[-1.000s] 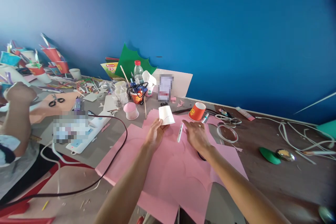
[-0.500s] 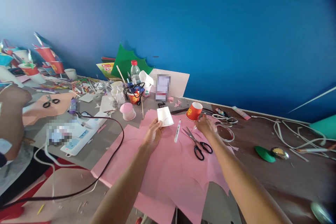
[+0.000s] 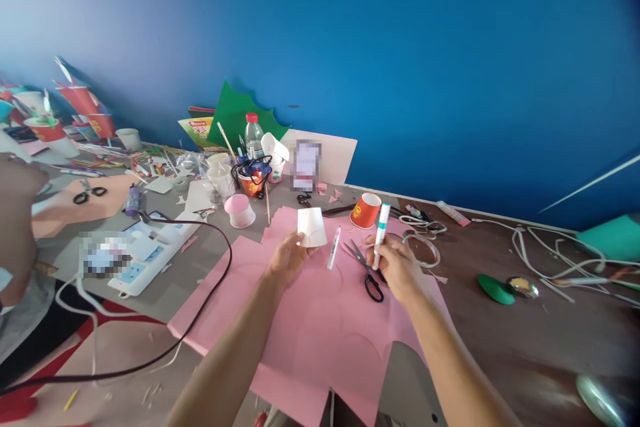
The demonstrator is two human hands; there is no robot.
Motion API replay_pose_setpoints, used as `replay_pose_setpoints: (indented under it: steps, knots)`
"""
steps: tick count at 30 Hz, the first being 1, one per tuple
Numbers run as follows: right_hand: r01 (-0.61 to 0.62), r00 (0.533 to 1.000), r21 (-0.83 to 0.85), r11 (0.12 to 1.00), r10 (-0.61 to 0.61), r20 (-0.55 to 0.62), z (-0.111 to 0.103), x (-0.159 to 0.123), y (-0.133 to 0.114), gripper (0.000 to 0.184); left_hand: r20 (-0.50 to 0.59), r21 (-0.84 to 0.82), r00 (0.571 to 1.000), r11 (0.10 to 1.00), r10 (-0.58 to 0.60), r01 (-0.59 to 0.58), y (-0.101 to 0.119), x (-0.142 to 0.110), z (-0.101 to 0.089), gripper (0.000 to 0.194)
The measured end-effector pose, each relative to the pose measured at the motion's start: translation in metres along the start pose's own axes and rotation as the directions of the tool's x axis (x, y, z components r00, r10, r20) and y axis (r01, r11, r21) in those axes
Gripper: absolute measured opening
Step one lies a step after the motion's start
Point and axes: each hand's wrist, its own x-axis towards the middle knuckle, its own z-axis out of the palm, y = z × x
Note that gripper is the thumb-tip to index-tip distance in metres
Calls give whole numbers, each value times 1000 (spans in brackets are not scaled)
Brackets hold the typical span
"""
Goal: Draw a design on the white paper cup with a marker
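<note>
My left hand (image 3: 289, 259) grips the lower left edge of a white paper piece (image 3: 312, 227). Faint lines are drawn on it, and its outline resembles an upturned cup. My right hand (image 3: 396, 265) is closed around a white marker with a teal band (image 3: 381, 230), held nearly upright. A second white marker (image 3: 334, 248) lies between the hands on pink paper (image 3: 310, 320). Black-handled scissors (image 3: 367, 273) rest beside my right hand, which hides part of a handle. Just behind that hand stands a red paper cup (image 3: 365, 211).
A pink-and-white cup (image 3: 240, 211) stands left of the pink paper, near a power strip (image 3: 145, 267) with a dark cable. Tape (image 3: 423, 251) and white cords lie to the right. Another person's arm (image 3: 15, 213) is at the far left. A blue wall (image 3: 400, 67) backs the table.
My right hand has lifted the teal-banded marker from near the red cup and brought it closer, upright. My left hand still holds the white paper piece, now tipped slightly. The view has shifted a little.
</note>
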Motion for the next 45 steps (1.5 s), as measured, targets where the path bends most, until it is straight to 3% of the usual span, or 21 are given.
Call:
replay_pose_setpoints:
  steps: [3, 6, 12, 15, 20, 25, 28, 31, 34, 45]
  knots:
    - [-51, 996, 148, 988, 38, 86, 23, -8, -6, 36, -6, -4, 1000, 1000, 3, -3, 1, 0, 0, 25]
    - [-117, 989, 186, 975, 98, 111, 31, -7, -13, 42, -48, -34, 999, 999, 0, -2, 2, 2, 0, 23]
    - [-180, 979, 199, 963, 155, 135, 29, -1, -11, 46, -56, -65, 998, 998, 7, -10, 1, 2, 3, 14]
    - [-147, 987, 182, 972, 131, 95, 26, 3, -7, 44, -43, -61, 999, 998, 0, -3, 0, 2, 3, 13]
    - [-164, 977, 104, 981, 146, 158, 18, 7, -5, 45, -6, -26, 1000, 1000, -2, 2, 1, 0, 2, 22]
    - [-230, 965, 84, 970, 216, 146, 22, 3, -3, 52, 137, 61, 988, 996, -77, 69, 5, -7, 1, 40]
    - [-326, 932, 142, 935, 293, 214, 32, -1, -5, 46, 271, 144, 950, 982, -157, 121, 5, -10, 2, 56]
    - [-447, 848, 170, 878, 355, 392, 41, -5, -9, 39, 375, 188, 903, 971, -210, 147, 5, -12, 3, 71]
    - [-476, 781, 86, 876, 375, 500, 46, -7, -13, 38, 408, 207, 883, 965, -234, 160, 7, -12, 4, 78]
    - [-452, 764, 85, 888, 336, 551, 51, -8, -14, 36, 417, 194, 881, 969, -223, 153, 14, -5, -5, 76]
